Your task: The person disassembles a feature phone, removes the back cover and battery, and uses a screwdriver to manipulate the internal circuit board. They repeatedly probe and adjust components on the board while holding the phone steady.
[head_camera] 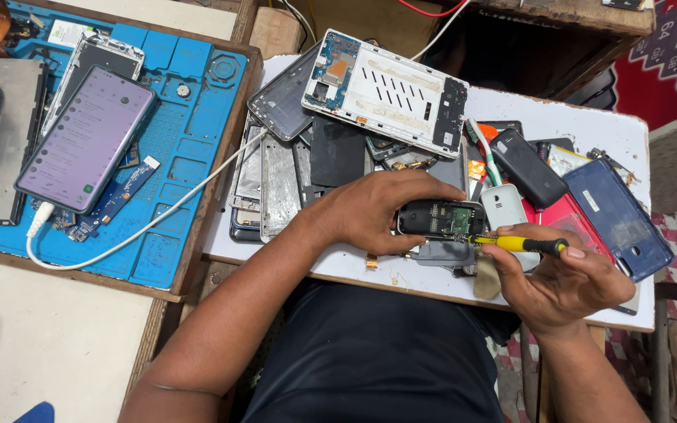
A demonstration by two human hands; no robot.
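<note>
A: In the head view, what is the left hand [370,210] doing at the middle of the frame?

B: Its grip is wrapped over the small opened phone [442,219], thumb below and fingers across the top edge, pinning it flat on the white tabletop [558,117]. I judge that it is held that way so the phone cannot slide while a tool presses into it.

A: And the right hand [562,282]?

B: Lower right of the frame. Its grip is closed narrowly on the yellow-handled screwdriver [523,244], held like a pen, nearly level, pointing left. The tip meets the phone's right end, by the exposed green board (whether it sits in a screw head is too small to tell).

A: So where does the phone lie relative to the two grips?

B: Inside the left one, and just left of the right one, with the screwdriver bridging the gap. It rests near the tabletop's front edge, close to the body.

A: What lies around it?

B: A heap of phone shells and back covers behind it, a large white tablet frame [385,92] on top, a white phone [503,207] and a blue back cover [617,215] to the right. At the upper left, a lit smartphone [86,139] lies on a blue work mat [190,149], plugged into a white cable [158,221].
</note>
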